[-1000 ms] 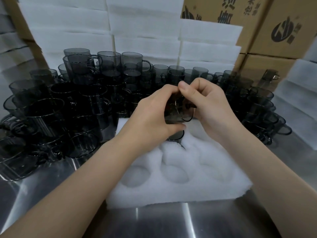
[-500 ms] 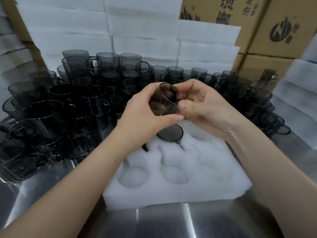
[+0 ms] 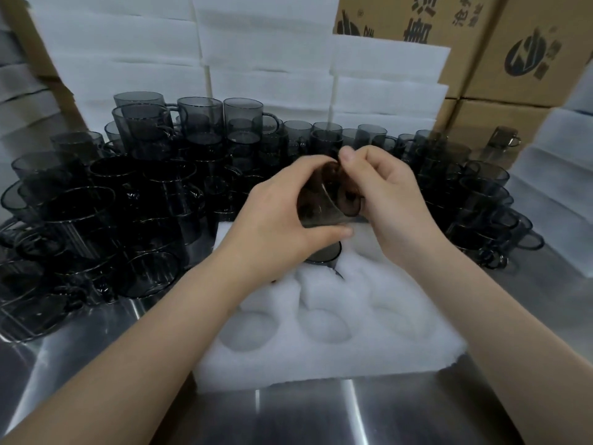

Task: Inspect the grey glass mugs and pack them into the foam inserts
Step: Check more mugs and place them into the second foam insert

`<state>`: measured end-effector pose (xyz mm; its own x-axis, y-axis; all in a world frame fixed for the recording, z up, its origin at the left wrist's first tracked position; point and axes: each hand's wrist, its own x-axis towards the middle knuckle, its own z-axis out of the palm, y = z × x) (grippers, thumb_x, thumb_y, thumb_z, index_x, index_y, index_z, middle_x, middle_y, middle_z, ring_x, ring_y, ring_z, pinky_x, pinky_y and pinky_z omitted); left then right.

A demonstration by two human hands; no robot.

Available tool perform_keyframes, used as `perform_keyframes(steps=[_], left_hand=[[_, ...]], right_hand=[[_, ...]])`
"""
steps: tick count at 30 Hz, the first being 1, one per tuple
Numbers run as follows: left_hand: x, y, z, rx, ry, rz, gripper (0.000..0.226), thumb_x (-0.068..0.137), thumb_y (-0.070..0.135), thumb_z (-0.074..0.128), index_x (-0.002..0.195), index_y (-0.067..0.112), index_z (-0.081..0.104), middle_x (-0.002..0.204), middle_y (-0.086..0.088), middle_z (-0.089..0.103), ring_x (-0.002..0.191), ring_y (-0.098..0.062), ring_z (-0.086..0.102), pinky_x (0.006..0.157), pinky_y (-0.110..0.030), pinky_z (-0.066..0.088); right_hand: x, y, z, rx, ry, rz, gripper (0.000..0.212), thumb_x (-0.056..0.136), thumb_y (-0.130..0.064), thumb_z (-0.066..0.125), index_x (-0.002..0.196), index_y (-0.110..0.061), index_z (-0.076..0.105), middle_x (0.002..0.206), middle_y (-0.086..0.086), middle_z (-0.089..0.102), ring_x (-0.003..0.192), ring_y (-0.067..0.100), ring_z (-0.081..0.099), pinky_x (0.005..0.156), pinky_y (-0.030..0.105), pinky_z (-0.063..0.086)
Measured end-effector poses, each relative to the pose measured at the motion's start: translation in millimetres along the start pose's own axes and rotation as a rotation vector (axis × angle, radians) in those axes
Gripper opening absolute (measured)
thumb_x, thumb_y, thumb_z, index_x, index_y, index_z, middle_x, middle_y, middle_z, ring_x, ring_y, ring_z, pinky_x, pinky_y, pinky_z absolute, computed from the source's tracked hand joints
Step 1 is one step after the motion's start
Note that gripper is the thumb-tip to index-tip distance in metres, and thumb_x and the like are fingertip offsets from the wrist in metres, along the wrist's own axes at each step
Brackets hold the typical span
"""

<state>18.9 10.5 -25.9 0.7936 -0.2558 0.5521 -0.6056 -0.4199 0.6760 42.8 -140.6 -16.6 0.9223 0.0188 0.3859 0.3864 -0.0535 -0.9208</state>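
Note:
Both my hands hold one grey glass mug tilted on its side above the white foam insert. My left hand wraps its body, thumb under it. Fingers of my right hand pinch its far end at the top. Another grey mug sits in a back pocket of the insert, just below the held one. Three round front pockets hold nothing. Several grey mugs crowd the steel table behind and to the left, some stacked.
More mugs stand at the right of the insert. Stacks of white foam slabs rise behind the mugs, with cardboard boxes at the back right and foam steps on the right. The steel table runs along the front.
The held mug has been turned and tipped between my hands, from facing me to lying more on its side. My right fingers have shifted up to its top edge.

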Motion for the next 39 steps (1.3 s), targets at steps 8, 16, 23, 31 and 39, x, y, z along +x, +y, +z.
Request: perform_keyframes(steps=[8, 16, 23, 31, 39], left_hand=[[-1, -3, -3, -0.244, 0.083, -0.082, 0.056, 0.07, 0.046, 0.072, 0.119, 0.033, 0.049, 0.114, 0.016, 0.064, 0.109, -0.007, 0.062, 0.098, -0.037, 0.05], [1, -3, -5, -0.194, 0.185, -0.082, 0.06, 0.07, 0.025, 0.073, 0.125, 0.031, 0.049, 0.11, 0.009, 0.06, 0.108, -0.008, 0.06, 0.097, -0.031, 0.05], [3, -5, -12, -0.473, 0.21, -0.197, 0.047, 0.083, 0.012, 0.071, 0.127, 0.011, 0.054, 0.105, 0.004, 0.068, 0.096, -0.001, 0.065, 0.085, -0.018, 0.051], [5, -9, -16, -0.698, 0.142, -0.306, 0.033, 0.086, 0.034, 0.054, 0.106, 0.01, 0.065, 0.095, -0.004, 0.074, 0.09, -0.019, 0.071, 0.075, -0.029, 0.057], [3, -7, -12, -0.617, 0.161, -0.259, 0.044, 0.08, 0.026, 0.064, 0.118, 0.006, 0.059, 0.105, -0.01, 0.07, 0.102, -0.026, 0.068, 0.088, -0.037, 0.056]], right_hand=[[3, 1, -3, 0.124, -0.236, 0.223, 0.038, 0.103, -0.027, 0.045, 0.089, 0.006, 0.058, 0.07, 0.019, 0.053, 0.055, 0.025, 0.053, 0.049, 0.031, 0.049], [3, 3, -3, 0.18, -0.299, 0.176, 0.034, 0.091, -0.031, 0.044, 0.061, -0.015, 0.041, 0.052, 0.002, 0.036, 0.047, 0.019, 0.035, 0.047, 0.03, 0.031], [-2, 1, -8, 0.267, -0.406, 0.042, 0.032, 0.101, -0.026, 0.036, 0.08, -0.01, 0.054, 0.058, 0.001, 0.042, 0.052, 0.018, 0.04, 0.051, 0.03, 0.035], [-2, 0, -8, 0.239, -0.501, -0.056, 0.028, 0.098, -0.018, 0.04, 0.095, -0.017, 0.068, 0.058, -0.001, 0.052, 0.051, 0.015, 0.045, 0.055, 0.026, 0.04], [1, 0, -10, 0.274, -0.396, 0.066, 0.037, 0.094, -0.039, 0.042, 0.068, -0.023, 0.063, 0.052, -0.006, 0.034, 0.05, 0.013, 0.042, 0.06, 0.028, 0.035]])
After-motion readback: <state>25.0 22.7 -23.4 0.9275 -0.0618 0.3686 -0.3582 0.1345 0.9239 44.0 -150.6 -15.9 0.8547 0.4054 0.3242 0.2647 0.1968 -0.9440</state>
